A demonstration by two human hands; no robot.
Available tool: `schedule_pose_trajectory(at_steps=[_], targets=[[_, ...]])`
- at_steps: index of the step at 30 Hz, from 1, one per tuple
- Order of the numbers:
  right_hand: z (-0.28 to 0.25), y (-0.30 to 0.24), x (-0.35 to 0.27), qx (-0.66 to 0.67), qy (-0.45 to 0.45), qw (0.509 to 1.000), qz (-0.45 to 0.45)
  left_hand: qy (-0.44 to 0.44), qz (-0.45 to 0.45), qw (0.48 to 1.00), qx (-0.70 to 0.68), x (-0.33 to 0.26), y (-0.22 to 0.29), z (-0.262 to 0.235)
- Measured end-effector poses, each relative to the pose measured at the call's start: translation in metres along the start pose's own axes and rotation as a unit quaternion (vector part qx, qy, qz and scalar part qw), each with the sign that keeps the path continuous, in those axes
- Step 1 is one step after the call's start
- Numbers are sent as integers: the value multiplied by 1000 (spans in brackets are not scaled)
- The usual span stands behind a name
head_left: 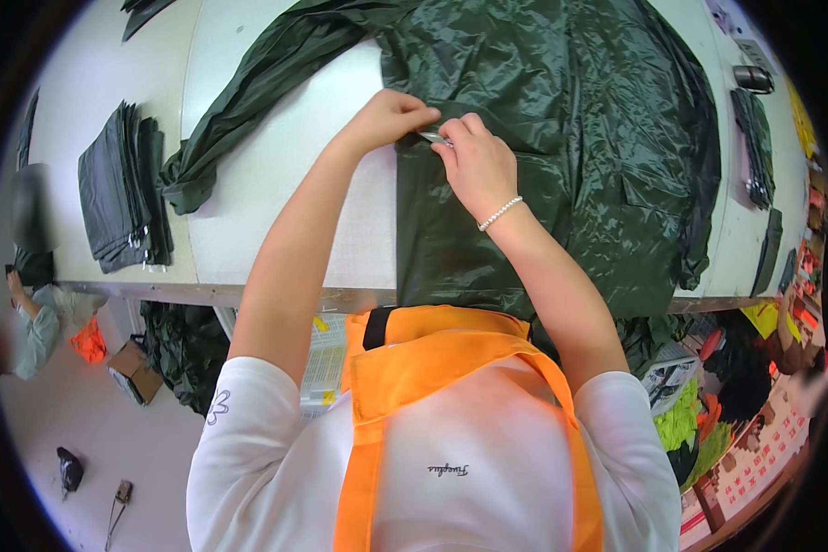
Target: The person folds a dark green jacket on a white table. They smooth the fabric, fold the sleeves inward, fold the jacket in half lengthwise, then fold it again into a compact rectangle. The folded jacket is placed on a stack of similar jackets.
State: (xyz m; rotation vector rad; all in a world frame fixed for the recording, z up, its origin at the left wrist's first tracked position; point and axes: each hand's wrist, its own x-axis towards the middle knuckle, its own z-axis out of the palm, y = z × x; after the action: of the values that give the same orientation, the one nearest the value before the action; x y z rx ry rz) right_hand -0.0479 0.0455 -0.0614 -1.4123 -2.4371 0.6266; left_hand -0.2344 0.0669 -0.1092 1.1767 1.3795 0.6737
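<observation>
A shiny dark green rain jacket (488, 244) lies spread on the white table, one sleeve (258, 87) stretched out to the left. At its left side seam, near a pocket flap, my left hand (391, 121) is closed in a pinch on the jacket's edge; its fingertips partly hide what they grip. Close beside it, my right hand (480, 166), with a beaded bracelet at the wrist, is closed around what look like small silver thread snips (434, 138). Their tip points toward my left fingertips, and my fingers cover the rest.
Folded dark green pieces (120, 189) are stacked on the table's left side, with more folded pieces (754, 147) at the right. Near these stands a dark cylindrical object (753, 79). A cardboard box (134, 370) sits on the floor at left. Other people work at both sides.
</observation>
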Motion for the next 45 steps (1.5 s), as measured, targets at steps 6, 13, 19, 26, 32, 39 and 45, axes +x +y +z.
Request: schedule_pose_trajectory(at_steps=[6,13,19,26,32,39,45], targets=[[-40,96,8,71,155,981,93,484,166,764,393,-80,-43,-97],[-48,100,-37,245,-191,928,208,470,-152,796,351,-177,-90,-198],[-51,72,-16,112,94,988,51,340,-181,919,-87,-212,-11,-132],[-81,-39,-50,491,-82,868,-5,292,-3,946,-143,-233,48,-11],[-84,-63,-74,521,-92,849,1,229,153,938,-208,-231,70,42],[-84,-48,-107,636,-131,734,199,260,257,925,-105,-220,59,66],[-104,-58,-121,445,-31,895,-4,229,239,943,37,-231,84,65]])
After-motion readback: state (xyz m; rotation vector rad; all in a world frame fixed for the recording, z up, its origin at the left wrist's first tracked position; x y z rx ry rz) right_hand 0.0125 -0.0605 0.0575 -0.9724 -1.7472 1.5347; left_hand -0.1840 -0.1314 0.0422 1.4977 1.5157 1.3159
